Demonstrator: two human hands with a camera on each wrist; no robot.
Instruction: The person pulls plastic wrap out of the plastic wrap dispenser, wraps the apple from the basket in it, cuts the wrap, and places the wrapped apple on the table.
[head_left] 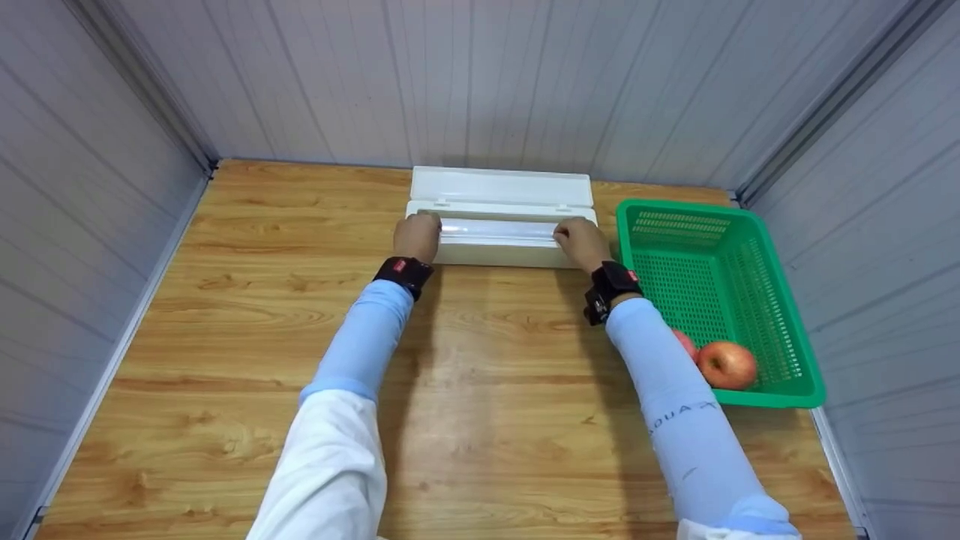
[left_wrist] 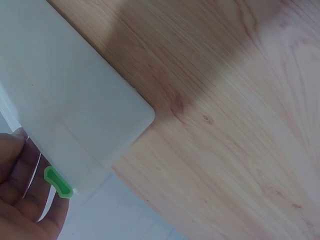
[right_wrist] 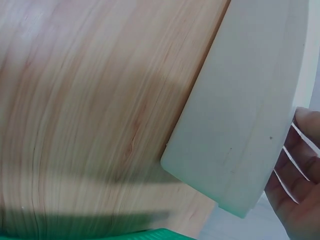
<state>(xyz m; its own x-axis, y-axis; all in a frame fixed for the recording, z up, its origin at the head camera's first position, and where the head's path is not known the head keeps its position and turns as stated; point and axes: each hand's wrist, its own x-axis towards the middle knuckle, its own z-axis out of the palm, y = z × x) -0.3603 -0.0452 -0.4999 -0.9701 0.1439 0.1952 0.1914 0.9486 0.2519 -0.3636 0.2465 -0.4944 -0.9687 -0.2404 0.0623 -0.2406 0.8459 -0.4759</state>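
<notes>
A long white cling film dispenser [head_left: 510,256] lies on the table with its lid [head_left: 501,186] raised toward the back wall. Across its opening shows the shiny roll of cling film [head_left: 495,229]. My left hand [head_left: 417,237] is at the left end, fingers curled over the front edge, pinching the film there. At the opposite end my right hand [head_left: 584,241] pinches the film between thumb and forefinger. A small green tab [left_wrist: 58,182] sticks out at the dispenser's corner beside the left fingers in the left wrist view. The fingertips are partly hidden behind the dispenser's wall in both wrist views.
A green plastic basket [head_left: 808,375] stands to the right, close to the dispenser's right end. Inside its near end lies an apple [head_left: 727,365], with another apple [head_left: 685,343] partly behind my right sleeve. Pale panel walls [head_left: 510,82] enclose the wooden table [head_left: 480,420].
</notes>
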